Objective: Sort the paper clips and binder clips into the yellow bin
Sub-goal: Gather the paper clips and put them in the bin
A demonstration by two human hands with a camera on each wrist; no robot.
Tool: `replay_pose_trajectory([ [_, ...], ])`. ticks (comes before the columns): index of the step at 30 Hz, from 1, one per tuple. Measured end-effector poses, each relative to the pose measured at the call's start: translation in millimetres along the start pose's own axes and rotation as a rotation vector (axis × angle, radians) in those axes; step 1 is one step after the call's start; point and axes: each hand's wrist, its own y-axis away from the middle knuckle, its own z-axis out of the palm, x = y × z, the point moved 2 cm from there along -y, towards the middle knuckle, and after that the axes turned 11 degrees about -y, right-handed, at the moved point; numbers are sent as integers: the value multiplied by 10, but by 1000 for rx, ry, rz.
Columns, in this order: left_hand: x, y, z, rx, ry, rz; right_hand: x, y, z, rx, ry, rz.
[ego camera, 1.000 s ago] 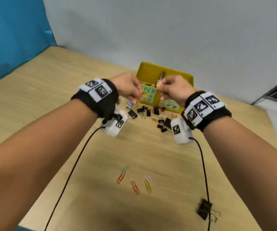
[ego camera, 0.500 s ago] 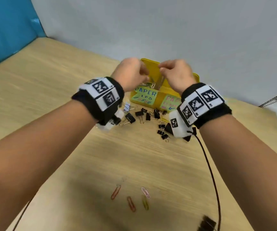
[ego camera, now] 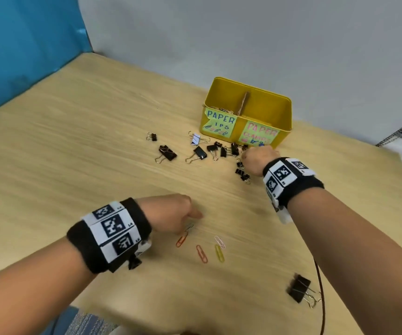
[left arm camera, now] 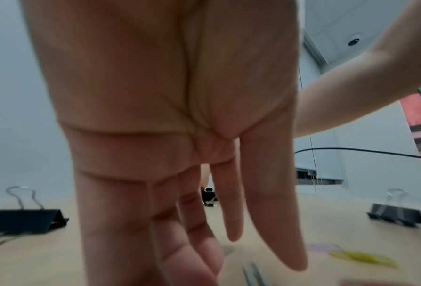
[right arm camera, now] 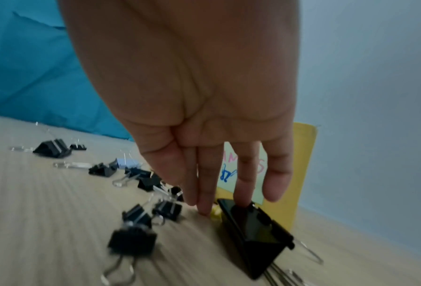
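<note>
The yellow bin (ego camera: 284, 117) stands at the back, split by a cardboard divider, with a few paper clips in its left half. My left hand (ego camera: 192, 218) hovers low over the near table, its straight fingers (left arm camera: 273, 222) pointing down at a silver paper clip (ego camera: 189, 227). Orange (ego camera: 202, 253), yellow (ego camera: 219, 253) and pink (ego camera: 220, 241) paper clips lie just beside it. My right hand (ego camera: 248, 155) reaches down in front of the bin. Its straight fingers (right arm camera: 204, 193) touch the table and a large black binder clip (right arm camera: 253, 232). Neither hand holds anything.
Several black binder clips (ego camera: 200, 152) and a pale blue one (ego camera: 196, 139) lie scattered in front of the bin. Another big binder clip (ego camera: 299, 287) sits near the front right beside a black cable (ego camera: 322, 298). A blue panel and a grey wall border the table.
Both hands have left the bin's top. The left came back and down to the paper clips. The right dropped to the binder clips in front of the bin.
</note>
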Motion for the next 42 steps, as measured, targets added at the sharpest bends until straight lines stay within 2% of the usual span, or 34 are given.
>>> replay_pose_trajectory([
  [3,51,107,139,-3,-58,24,16,-2,54,-9,85,6],
  [7,120,162,279,34,-71,28,95,76,81,-76,83,-46],
  [9,159,168,323,33,-54,23,170,113,69,-94,-23,-73],
  [11,208,176,329,25,-21,18,251,103,28,-31,-185,-61],
  [13,264,177,309,27,16,24,305,76,0,43,-219,-25],
  [16,362,164,267,21,31,71,296,49,53,29,-107,-4],
  [21,542,114,252,-13,-116,150,179,-5,144,-26,61,-11],
  [28,505,-26,164,15,-204,180,350,316,235,40,74,14],
  [31,471,-55,97,42,-96,192,330,645,334,42,4,19],
  [35,420,-85,89,100,6,169,187,1094,563,-9,-288,-80],
  [39,356,-74,140,161,29,64,7,1419,699,-112,-474,-249],
  [42,323,-16,212,197,17,-39,-35,1504,739,-118,-527,-292],
])
